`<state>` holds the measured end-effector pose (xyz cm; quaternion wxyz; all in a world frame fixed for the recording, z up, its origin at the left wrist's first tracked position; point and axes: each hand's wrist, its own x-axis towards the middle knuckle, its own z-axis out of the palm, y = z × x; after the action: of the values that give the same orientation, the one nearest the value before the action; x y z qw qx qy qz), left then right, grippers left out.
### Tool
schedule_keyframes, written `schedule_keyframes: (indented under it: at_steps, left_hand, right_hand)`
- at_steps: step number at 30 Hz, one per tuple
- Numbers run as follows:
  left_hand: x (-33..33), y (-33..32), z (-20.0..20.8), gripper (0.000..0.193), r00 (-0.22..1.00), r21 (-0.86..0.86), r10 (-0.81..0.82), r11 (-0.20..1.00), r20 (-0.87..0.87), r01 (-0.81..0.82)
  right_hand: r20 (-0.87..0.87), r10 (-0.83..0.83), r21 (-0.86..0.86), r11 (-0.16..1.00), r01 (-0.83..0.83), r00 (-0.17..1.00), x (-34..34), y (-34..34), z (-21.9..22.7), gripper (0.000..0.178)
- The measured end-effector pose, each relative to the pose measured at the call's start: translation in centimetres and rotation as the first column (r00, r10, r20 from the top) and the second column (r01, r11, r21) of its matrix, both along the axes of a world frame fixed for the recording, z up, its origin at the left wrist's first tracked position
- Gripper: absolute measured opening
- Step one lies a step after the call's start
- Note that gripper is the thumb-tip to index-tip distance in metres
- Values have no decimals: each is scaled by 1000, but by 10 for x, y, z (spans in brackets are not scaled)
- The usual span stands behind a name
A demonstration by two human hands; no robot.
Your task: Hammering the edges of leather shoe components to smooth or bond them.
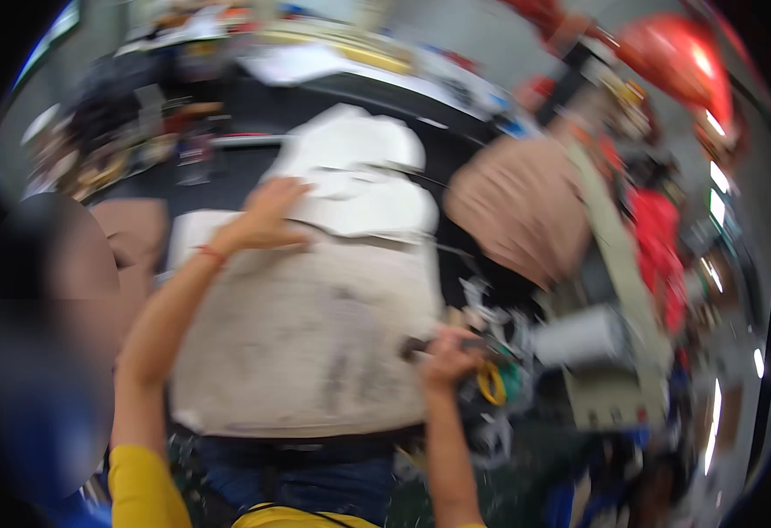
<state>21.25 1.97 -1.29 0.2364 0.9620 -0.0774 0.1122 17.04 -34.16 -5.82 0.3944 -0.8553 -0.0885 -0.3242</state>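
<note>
A stained beige board (pixel 297 352) lies in front of me on the black table. My left hand (pixel 273 216) is open, with its fingers apart, at the board's far edge beside a white flat cut piece (pixel 372 209). More white cut pieces (pixel 346 141) with curved edges overlap beyond it. Close to the board's right edge, my right hand (pixel 451 356) is closed around a dark hand tool (pixel 415 349). Its blunt dark end points left over the board; motion blur hides its exact kind. A yellow ring (pixel 492 385), like a tape roll, sits just right of that hand.
Brown gathered material (pixel 522 207) lies at the right, next to a pale machine-like frame (pixel 614 264) with a grey cylinder (pixel 583 338). Flat brown pieces (pixel 130 233) are at the left. Cluttered items (pixel 121 158) stand at the far left; shiny red balloon-like shapes (pixel 675 57) are far right.
</note>
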Motion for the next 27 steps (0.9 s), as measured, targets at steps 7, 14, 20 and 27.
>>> schedule_keyframes:
  at_steps: [7,14,20,27]
  left_hand:
    - [56,43,-12,22,984,-13,-177,984,-3,177]
    - [20,-35,86,28,873,-43,-134,984,468,174]
    - [-174,-44,85,21,953,-329,-256,924,-164,192]
    - [-163,-82,82,26,958,-351,-281,904,-63,243]
  right_hand:
    - [304,133,-39,991,-127,943,1,33,51,19]
    - [333,96,-55,995,-83,938,1,14,51,24]
    - [341,74,-26,997,-69,937,1,25,55,23]
    - [342,69,-54,997,-54,937,6,35,47,20]
